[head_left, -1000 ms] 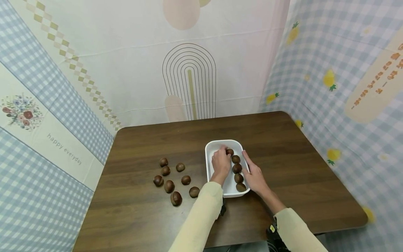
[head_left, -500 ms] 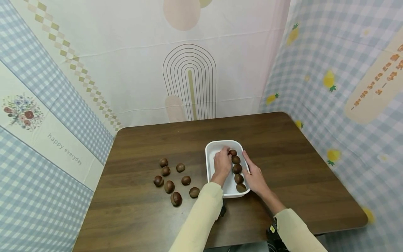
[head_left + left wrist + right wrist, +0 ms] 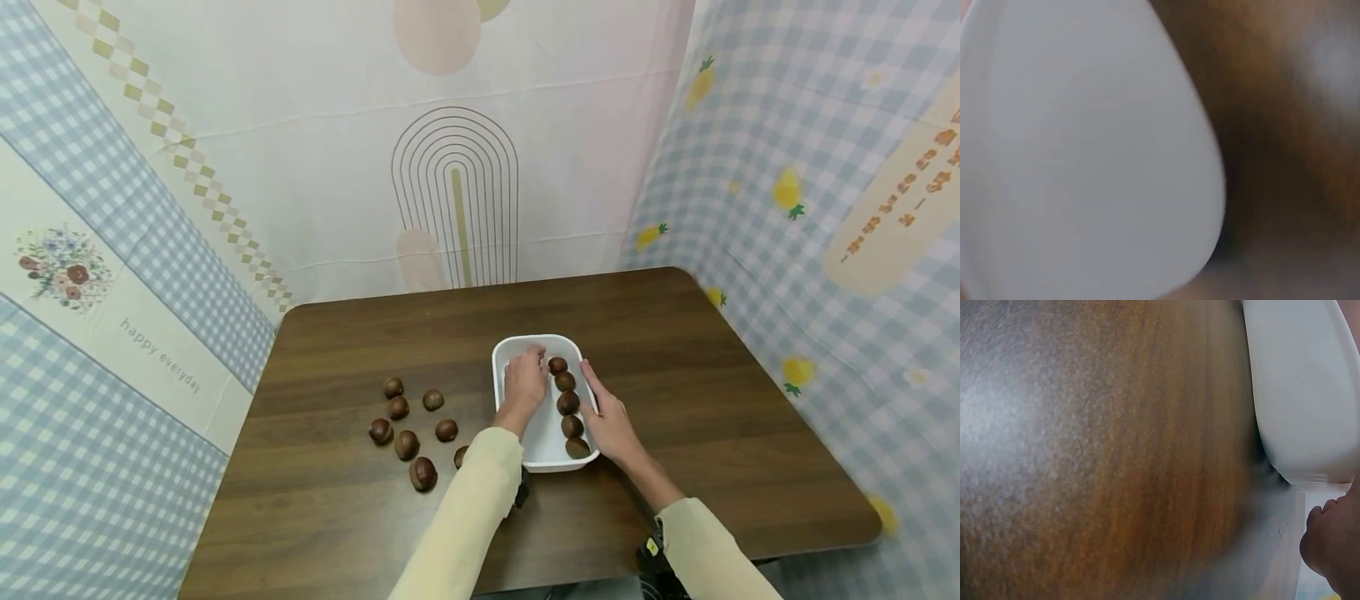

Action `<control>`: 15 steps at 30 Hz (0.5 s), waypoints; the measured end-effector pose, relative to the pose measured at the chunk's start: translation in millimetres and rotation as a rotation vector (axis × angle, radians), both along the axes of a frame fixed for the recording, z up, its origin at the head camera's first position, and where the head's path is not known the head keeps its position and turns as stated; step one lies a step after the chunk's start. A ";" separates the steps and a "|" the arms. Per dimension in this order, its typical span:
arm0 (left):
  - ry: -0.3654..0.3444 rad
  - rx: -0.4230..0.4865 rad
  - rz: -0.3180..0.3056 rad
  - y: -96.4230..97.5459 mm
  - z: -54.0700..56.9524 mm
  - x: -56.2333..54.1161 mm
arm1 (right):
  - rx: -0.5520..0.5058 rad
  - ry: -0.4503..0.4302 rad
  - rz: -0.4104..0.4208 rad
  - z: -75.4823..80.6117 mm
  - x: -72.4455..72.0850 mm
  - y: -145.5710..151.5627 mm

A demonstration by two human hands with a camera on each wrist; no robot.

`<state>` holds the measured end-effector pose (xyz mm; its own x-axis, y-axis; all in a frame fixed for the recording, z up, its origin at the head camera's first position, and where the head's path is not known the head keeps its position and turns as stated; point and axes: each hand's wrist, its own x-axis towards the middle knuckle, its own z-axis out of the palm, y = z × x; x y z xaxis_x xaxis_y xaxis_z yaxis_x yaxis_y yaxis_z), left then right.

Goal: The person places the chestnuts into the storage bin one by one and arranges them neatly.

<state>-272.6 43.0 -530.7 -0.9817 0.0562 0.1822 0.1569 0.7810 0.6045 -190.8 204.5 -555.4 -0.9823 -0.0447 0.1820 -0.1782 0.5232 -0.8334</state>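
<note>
Holding the white oblong plastic box (image 3: 551, 467) by its right wall with the right hand (image 3: 611, 427), thumb inside, fingers outside. Best to press it firmly on the dark brown wooden tabletop (image 3: 660, 342). See loose round brown nuts (image 3: 407, 445) at left. Farther in, best to move the left hand (image 3: 525, 380) without bumping the row of five round brown nuts (image 3: 567, 403) inside. Bent beside that row's far end; cannot tell if holding anything.

Left fingers (image 3: 537, 354) have drawn off the farthest chestnut (image 3: 557, 366), now uncovered
</note>
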 end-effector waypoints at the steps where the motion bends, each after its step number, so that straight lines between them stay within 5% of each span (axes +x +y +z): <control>1: 0.006 -0.022 -0.022 -2.5 3.2 -0.6 | 0.001 0.000 0.001 0.3 0.4 -0.1; 8: 0.018 -0.103 -0.183 -21.8 26.0 -9.6 | -0.029 0.005 0.017 1.7 0.8 0.4; 15: 0.010 -0.023 -0.181 -53.5 40.7 -22.7 | -0.012 -0.035 0.024 2.7 0.9 0.5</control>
<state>-295.3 -10.5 -490.0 -0.9534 0.2356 0.1886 0.3017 0.7531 0.5847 -189.9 205.0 -552.7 -0.9868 -0.0659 0.1479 -0.1608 0.5088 -0.8457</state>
